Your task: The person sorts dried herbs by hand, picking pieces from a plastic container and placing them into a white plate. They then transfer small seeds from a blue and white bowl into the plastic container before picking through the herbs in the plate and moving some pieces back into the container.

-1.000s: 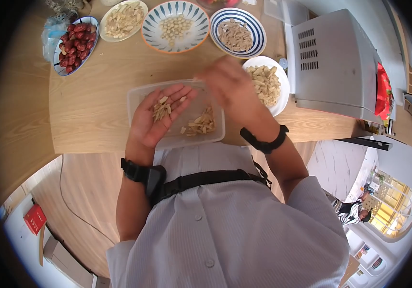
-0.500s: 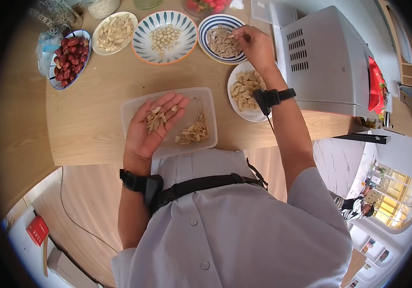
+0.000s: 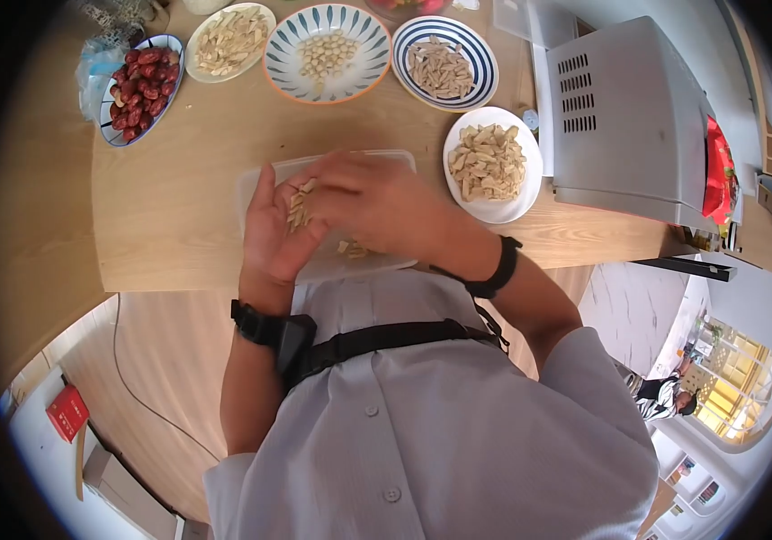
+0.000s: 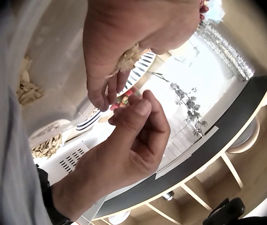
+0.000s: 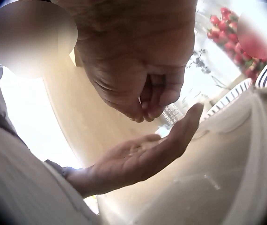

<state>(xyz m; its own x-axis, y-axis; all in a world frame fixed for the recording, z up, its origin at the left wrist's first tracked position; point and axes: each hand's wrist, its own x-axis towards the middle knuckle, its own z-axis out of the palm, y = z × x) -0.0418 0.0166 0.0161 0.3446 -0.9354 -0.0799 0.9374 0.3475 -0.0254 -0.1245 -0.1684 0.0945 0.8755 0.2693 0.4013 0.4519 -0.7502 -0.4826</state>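
My left hand (image 3: 271, 236) lies palm up over a clear plastic box (image 3: 327, 268), its fingers extended. Several pale dried strips (image 3: 298, 214) rest in that palm. Just above, my right hand (image 3: 381, 205) has thumb and fingertips pinched together over the palm. It pinches a pale dried strip from the blue-ringed plate (image 3: 489, 56), hidden by the fingers. More pale pieces (image 4: 28, 89) lie at the bottom of the box, partly covered by my right hand in the head view.
A white plate (image 3: 536, 171) of pale chunks stands right of the box. Behind are a leaf-patterned bowl (image 3: 280, 67) of round pale seeds, a plate of pale slices (image 3: 228, 40) and a dish of red dates (image 3: 141, 90). A grey appliance (image 3: 620, 117) stands at right.
My right hand went to the blue-ringed plate, touched its strips, and came back over my left palm. My left hand has stayed over the box with strips in it.
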